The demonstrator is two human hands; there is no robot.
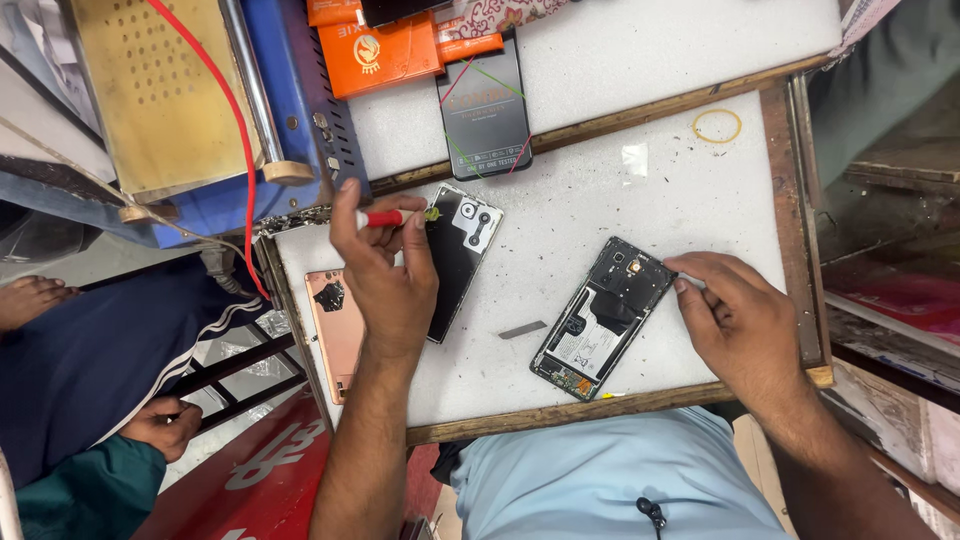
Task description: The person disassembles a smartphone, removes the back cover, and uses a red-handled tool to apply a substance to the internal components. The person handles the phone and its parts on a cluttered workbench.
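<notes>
- We see a white worktop (pixel 640 215) with a wooden edge, scratched and speckled, carrying all the small parts.
- At the upper left stands a blue machine (pixel 285 90) with a brass-coloured perforated plate and a red cable across it.
- Another person's hand (pixel 160 425) rests low at the left, well apart from the work.
- Our left hand (pixel 385 270) is curled shut around a red-handled screwdriver (pixel 390 217), the tip lying over the top of a black back cover (pixel 455 262) that the hand partly hides.
- Our right hand (pixel 735 320) pinches a small pale tool at the upper corner of the opened phone (pixel 600 318); what the tool is we cannot tell.
- The opened phone lies tilted near the front edge of the worktop, insides facing up, between the two hands.
- A rose-gold cover (pixel 335 330) lies just beside the left wrist.
- A thin grey strip (pixel 522 329) lies between cover and phone.
- A yellow rubber band (pixel 717 125) sits far up right.
</notes>
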